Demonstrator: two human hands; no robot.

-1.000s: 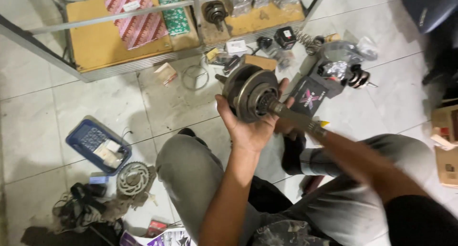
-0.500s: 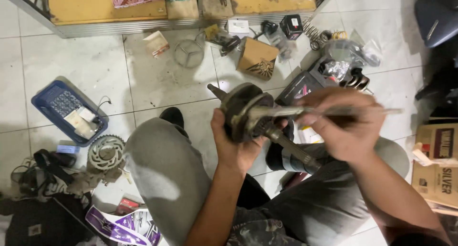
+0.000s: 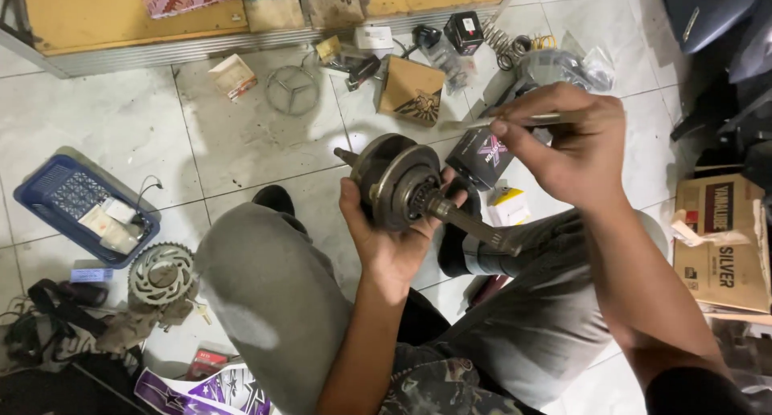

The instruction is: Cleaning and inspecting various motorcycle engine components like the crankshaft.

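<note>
Down below, white floor tiles [image 3: 96, 125] filling most of the view, littered with parts. At the far edge, a low yellow-topped bench [image 3: 104, 17] with a metal rim. Near the middle, grey-trousered knees [image 3: 265, 302] drawn up, a black shoe [image 3: 273, 199] on the tiles between them. Far right, dark motorcycle bodywork [image 3: 724, 29]. To the right, a brown cardboard carton [image 3: 716, 242] lying against the leg. At left, a blue plastic tray [image 3: 60, 194] holding small boxes; just near of it a toothed sprocket [image 3: 161, 272] lying flat, beside a heap of black straps [image 3: 48, 326]. Far centre, a small brown box [image 3: 412, 89], a thin wire ring with spokes [image 3: 293, 89], coil springs [image 3: 503, 41] and a crumpled clear bag [image 3: 563, 65].

Centre frame, above the knees, a crankshaft [image 3: 398, 183]: two round steel webs on edge, stub pointing far-left, connecting rod [image 3: 474, 226] slanting down to the right. Left hand [image 3: 386, 238] cupped under the webs from the near side, thumb on the left, fingers curled up the right face, gripping firmly. Right hand [image 3: 567, 145] raised just to the right of the crankshaft and apart from it, closed around a slim metal rod [image 3: 503, 123] pinched between thumb and fingers, tip pointing left toward the webs without touching. Behind the hands, a black carton [image 3: 482, 154] and a small white-and-yellow box [image 3: 508, 206] on the floor.
</note>
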